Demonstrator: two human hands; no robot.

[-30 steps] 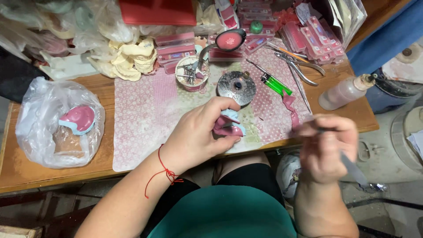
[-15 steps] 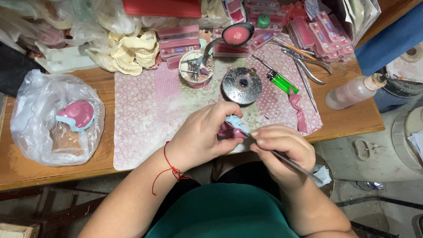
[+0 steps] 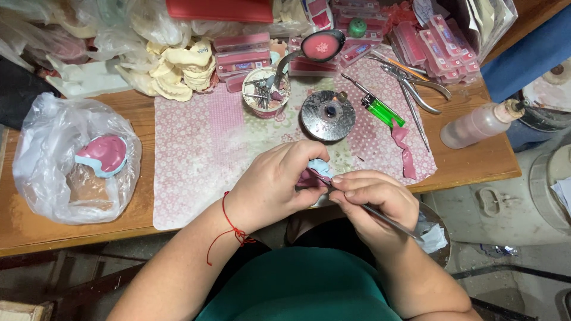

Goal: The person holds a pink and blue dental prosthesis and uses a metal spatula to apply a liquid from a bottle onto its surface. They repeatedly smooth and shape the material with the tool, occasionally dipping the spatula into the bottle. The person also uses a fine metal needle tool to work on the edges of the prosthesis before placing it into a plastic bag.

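Cluttered wooden surface (image 3: 59, 238), spread with a floral mat (image 3: 196, 154). Just off its near edge, the left hand (image 3: 276, 184) cups a small pink-and-blue dental model (image 3: 315, 172), steadying it while the right hand (image 3: 372, 199) pinches a thin metal tool (image 3: 389, 219), tip against it. Beyond sit a round burner (image 3: 327, 115), green lighter (image 3: 382, 111) and pliers (image 3: 410, 89); a bagged model (image 3: 74, 160) lies by the left edge.
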